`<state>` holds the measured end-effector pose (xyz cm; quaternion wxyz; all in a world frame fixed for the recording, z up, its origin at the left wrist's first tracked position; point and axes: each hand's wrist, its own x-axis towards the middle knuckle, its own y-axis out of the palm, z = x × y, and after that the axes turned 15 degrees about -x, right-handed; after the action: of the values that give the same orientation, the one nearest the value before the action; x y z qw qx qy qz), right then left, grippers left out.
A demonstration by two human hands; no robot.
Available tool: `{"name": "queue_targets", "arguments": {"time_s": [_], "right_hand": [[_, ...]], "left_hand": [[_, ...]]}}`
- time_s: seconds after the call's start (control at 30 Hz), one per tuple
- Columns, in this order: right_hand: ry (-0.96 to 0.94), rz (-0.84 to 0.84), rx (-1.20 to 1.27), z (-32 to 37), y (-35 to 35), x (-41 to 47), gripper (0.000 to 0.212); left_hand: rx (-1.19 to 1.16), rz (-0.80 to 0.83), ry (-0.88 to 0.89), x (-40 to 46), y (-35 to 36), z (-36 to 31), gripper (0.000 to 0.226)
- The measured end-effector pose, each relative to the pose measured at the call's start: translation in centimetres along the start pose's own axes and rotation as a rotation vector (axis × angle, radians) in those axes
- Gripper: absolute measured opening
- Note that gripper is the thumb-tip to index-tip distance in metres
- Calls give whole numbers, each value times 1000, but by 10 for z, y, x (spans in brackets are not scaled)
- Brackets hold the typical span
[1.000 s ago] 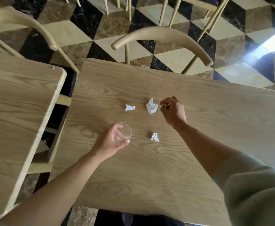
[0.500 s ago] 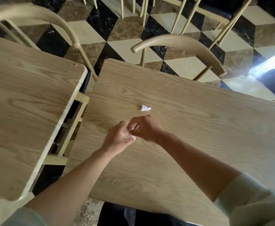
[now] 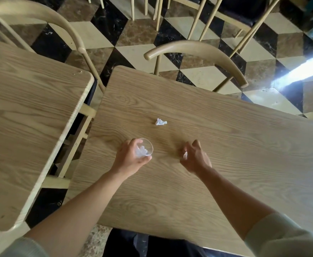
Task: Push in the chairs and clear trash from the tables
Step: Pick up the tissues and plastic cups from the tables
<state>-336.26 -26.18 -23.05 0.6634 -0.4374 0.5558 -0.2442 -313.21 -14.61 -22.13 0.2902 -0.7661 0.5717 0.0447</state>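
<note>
My left hand point(image 3: 128, 158) grips a clear plastic cup point(image 3: 146, 149) that stands on the light wooden table point(image 3: 226, 145); crumpled white paper lies inside the cup. My right hand point(image 3: 194, 157) hovers just right of it, fingers curled, pinching a small white paper scrap point(image 3: 185, 155). Another crumpled white scrap point(image 3: 160, 122) lies on the table beyond both hands. A wooden chair point(image 3: 198, 50) with a curved back stands tucked in at the table's far edge.
A second wooden table point(image 3: 22, 117) stands to the left, separated by a narrow gap in which a chair frame point(image 3: 81, 130) shows. Another curved chair point(image 3: 40, 12) stands behind that table. More chair legs stand on the chequered marble floor point(image 3: 139, 34) beyond.
Two of the three scraps have gone from the table. My right hand met the cup, then drew back to the right. The view has shifted, so the table sits further right.
</note>
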Motion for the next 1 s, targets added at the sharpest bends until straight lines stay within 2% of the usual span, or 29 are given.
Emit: {"name": "queue_targets", "arguments": {"time_s": [0.13,0.23,0.3,0.53,0.63,0.7,0.77,0.9,1.0], "right_hand": [[-43,-152,232,24,-9,16,10],[-84,-280,378,55,-33,39,16],[-142,-329,379,79,-48,56,17],[-174,-164,211,116,-39,63,12],[-219,-30,472,157,-45,19,11],[-361,45,574,193,-52,-19,16],[-521,99,495,222,-49,-53,19],[-678,69,140,265,-39,-102,7],[-780,176,14,288,-43,-124,22]], "left_hand": [[5,-27,-16,-1,-13,8,82],[10,-52,-21,-4,-26,12,71],[17,-84,-10,-7,-34,16,68],[-15,-162,-63,-34,-71,39,68],[12,-163,-81,-51,-90,55,82],[27,-155,-79,-64,-100,66,82],[24,-151,-47,-76,-108,70,76],[-50,-145,44,-113,-129,77,30],[-175,-180,29,-137,-140,115,44]]}}
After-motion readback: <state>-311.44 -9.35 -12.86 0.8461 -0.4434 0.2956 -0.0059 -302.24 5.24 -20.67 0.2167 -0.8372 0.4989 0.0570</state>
